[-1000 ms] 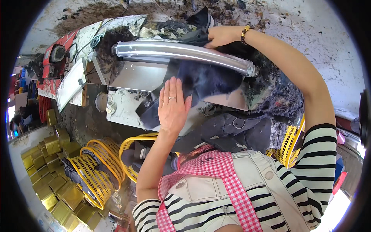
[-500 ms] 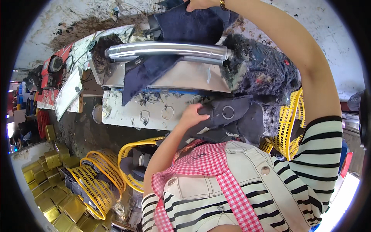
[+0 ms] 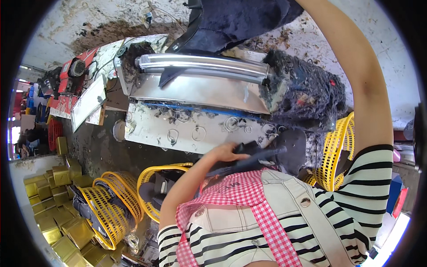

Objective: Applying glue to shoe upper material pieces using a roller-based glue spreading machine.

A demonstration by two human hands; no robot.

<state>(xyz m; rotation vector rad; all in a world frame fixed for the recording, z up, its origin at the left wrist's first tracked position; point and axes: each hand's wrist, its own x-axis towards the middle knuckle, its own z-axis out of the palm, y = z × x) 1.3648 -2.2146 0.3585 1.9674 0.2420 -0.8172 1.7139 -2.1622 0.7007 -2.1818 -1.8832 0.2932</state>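
My left hand [image 3: 224, 152] is near my apron, thumb and fingers closed on a dark fabric piece [image 3: 255, 159] that stands tilted over other dark pieces. My right arm [image 3: 358, 66] reaches up past the machine and out at the top edge, so the right hand is hidden. Close to that arm, a large dark fleecy sheet [image 3: 244, 24] hangs beyond a shiny metal roller [image 3: 204, 65]. A narrow tip of dark material [image 3: 170, 76] shows on the near side of the roller, over the metal plate [image 3: 204, 92].
A lint-covered machine housing [image 3: 307, 95] stands right of the roller. White board [image 3: 153, 127] with ring marks lies in front. Yellow baskets [image 3: 100, 209] are at lower left; another yellow basket [image 3: 331, 151] stands right. Gold tins [image 3: 80, 227] are stacked at far left.
My right hand has gone up out of view, and the dark sheet has been drawn away through the roller. My left hand has lifted and tilted the dark piece, uncovering more board.
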